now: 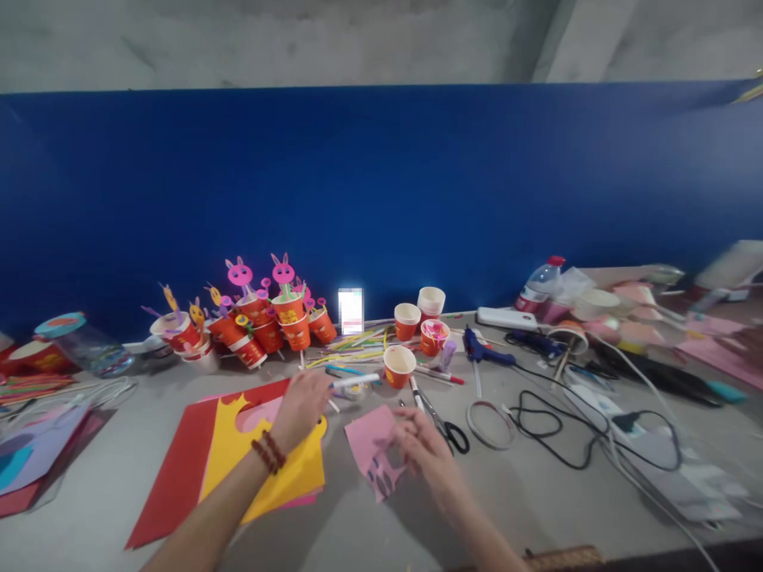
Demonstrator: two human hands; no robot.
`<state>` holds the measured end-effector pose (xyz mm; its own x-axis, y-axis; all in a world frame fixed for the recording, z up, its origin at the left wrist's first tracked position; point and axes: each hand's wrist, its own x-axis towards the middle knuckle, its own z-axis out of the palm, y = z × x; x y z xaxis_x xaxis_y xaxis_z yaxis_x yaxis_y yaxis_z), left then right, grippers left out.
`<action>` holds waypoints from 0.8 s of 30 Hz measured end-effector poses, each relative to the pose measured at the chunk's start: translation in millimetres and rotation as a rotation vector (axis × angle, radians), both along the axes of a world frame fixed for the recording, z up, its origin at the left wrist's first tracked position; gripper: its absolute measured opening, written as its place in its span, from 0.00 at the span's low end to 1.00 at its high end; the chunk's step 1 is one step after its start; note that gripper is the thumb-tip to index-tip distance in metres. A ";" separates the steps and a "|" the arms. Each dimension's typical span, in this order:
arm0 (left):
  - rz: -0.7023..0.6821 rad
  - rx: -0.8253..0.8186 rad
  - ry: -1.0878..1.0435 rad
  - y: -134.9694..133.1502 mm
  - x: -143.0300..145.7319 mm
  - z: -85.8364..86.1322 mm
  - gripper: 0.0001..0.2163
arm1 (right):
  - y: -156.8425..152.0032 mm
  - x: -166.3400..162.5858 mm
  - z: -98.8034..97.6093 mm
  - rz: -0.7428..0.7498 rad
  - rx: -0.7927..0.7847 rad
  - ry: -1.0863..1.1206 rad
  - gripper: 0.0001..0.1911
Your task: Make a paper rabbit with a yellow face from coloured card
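Pink paper (368, 438) edge pinched by right fingers (410, 435); gap to yellow sheet (295, 477); left fingers (322, 383) curled, hold unclear.

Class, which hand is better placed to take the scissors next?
Right, probably: the right hand is beside the scissors, though at the pink paper; the left hand is farther away, at the white pen.

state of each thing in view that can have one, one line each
pink paper: held in right hand
white marker: at left hand, cap unclear
yellow sheet: cut into along top edge
scissors: lying down, blade opening unclear
front cup: upright, open-topped
bottle: red cap on
screen: lit
glue gun: lying down
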<state>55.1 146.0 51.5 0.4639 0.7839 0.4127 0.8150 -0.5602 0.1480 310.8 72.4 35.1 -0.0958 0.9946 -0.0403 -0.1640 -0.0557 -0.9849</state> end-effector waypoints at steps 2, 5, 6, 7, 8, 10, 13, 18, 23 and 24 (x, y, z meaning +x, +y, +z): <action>0.049 0.006 0.015 28.7 -10.4 1.6 0.11 | 1.8 35.3 -3.5 -0.206 0.152 -0.249 0.21; 0.081 -0.001 0.026 54.2 -15.0 0.5 0.09 | -3.6 81.6 -9.6 -0.417 0.217 -0.610 0.18; 0.082 -0.004 0.025 56.7 -13.5 -0.9 0.09 | -7.4 90.9 -11.6 -0.444 0.238 -0.686 0.17; 0.079 -0.008 0.022 56.0 -10.5 -2.5 0.09 | -11.6 96.1 -13.5 -0.447 0.259 -0.741 0.17; 0.072 -0.013 0.016 52.1 -6.5 -4.4 0.09 | -15.5 97.5 -15.2 -0.426 0.280 -0.785 0.16; 0.043 -0.032 0.006 35.9 4.1 -8.6 0.11 | -20.7 91.3 -17.5 -0.326 0.333 -0.855 0.14; -0.056 -0.102 0.022 -1.4 22.2 -15.5 0.11 | -18.6 75.6 -18.4 -0.197 0.420 -0.969 0.12; -0.027 -0.265 0.145 -44.8 43.7 -21.4 0.13 | -5.0 74.2 -18.6 -0.140 0.394 -1.216 0.09; 0.054 -0.387 0.084 -37.6 47.8 -22.0 0.11 | -5.9 85.4 -21.0 -0.151 0.141 -1.456 0.05; 0.054 -0.404 0.065 -34.6 48.3 -22.9 0.10 | -7.1 86.1 -20.4 -0.144 0.103 -1.463 0.05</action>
<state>103.4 111.4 28.7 0.4325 0.9008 0.0374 0.8567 -0.4236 0.2943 396.9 65.4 14.7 0.0650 0.9962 0.0584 0.9607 -0.0467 -0.2735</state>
